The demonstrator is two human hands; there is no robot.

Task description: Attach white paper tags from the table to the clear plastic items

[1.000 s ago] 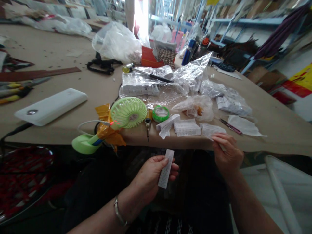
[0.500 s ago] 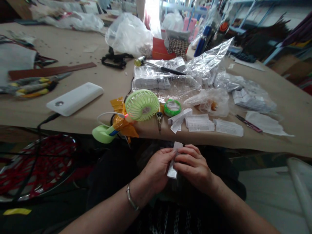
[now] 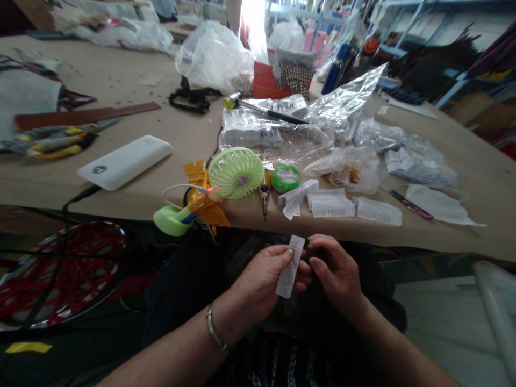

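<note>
Below the table's front edge, my left hand (image 3: pixel 264 279) pinches a narrow white printed label strip (image 3: pixel 290 266) upright between thumb and fingers. My right hand (image 3: pixel 334 271) sits right beside it with fingers curled toward the strip's right edge; what they hold, if anything, is hidden. On the table edge just above lie small stacks of similar white labels (image 3: pixel 330 204) and a further stack (image 3: pixel 379 211).
A green mini fan (image 3: pixel 236 173) taped to its stand, a green tape roll (image 3: pixel 285 178), an awl (image 3: pixel 264 200), a white power bank (image 3: pixel 124 161), scissors (image 3: pixel 52 142), a hammer (image 3: pixel 266 111) and plastic bags of labels (image 3: pixel 278 134) crowd the brown table (image 3: pixel 443 236). A red-corded hoop (image 3: pixel 60 274) sits lower left.
One second ago my right hand was at the label stacks on the table edge; it came down to meet my left hand at the strip, and now its fingers have drawn slightly off it.
</note>
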